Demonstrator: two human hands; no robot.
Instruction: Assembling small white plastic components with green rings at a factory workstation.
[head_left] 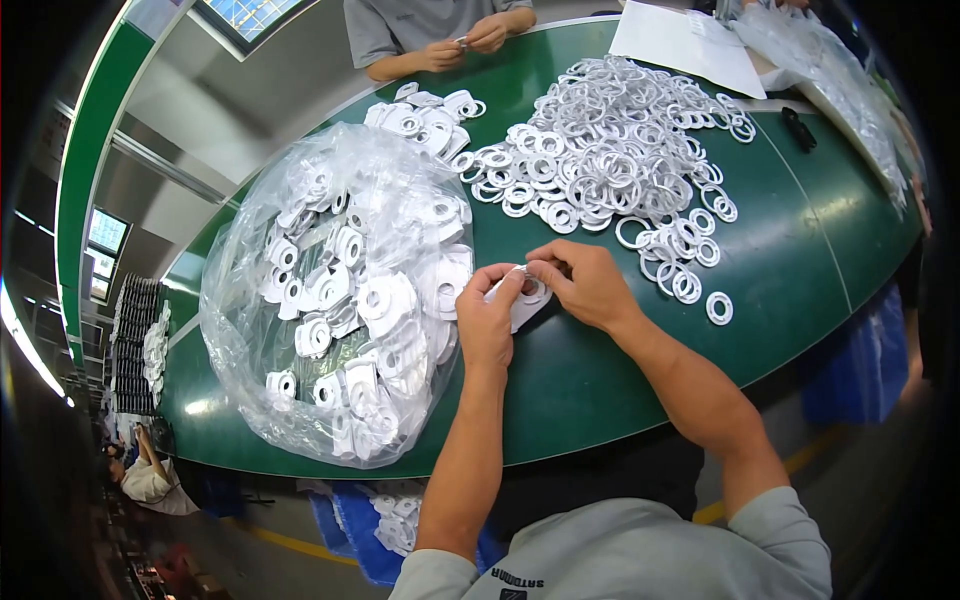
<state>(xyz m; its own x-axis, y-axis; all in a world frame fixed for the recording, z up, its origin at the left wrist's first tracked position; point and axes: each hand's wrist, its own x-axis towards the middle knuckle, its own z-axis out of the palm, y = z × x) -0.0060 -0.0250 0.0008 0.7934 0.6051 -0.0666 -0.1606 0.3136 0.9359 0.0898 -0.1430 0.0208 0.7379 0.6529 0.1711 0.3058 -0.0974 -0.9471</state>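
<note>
Above the green table [560, 400], my left hand [486, 318] is closed on the side of a white plastic part with a round hole [529, 308]. My right hand [590, 285] pinches the same part at its upper edge, thumb and forefinger close to the hole. Whether a separate ring sits in that hole is too small to tell. Left of my hands, a clear plastic bag [235, 330] lies open around many similar white parts [385, 305]. Beyond my right hand rises a heap of white rings [620, 140], with several loose ones, such as a ring [719, 308], nearer me.
Across the table another person's hands [465, 42] hold a small piece beside more white parts [425, 120]. A white sheet [685, 45], a black object [797, 130] and clear plastic wrap [830, 80] lie at far right. Below the near edge hangs a blue bag [375, 555] with white parts.
</note>
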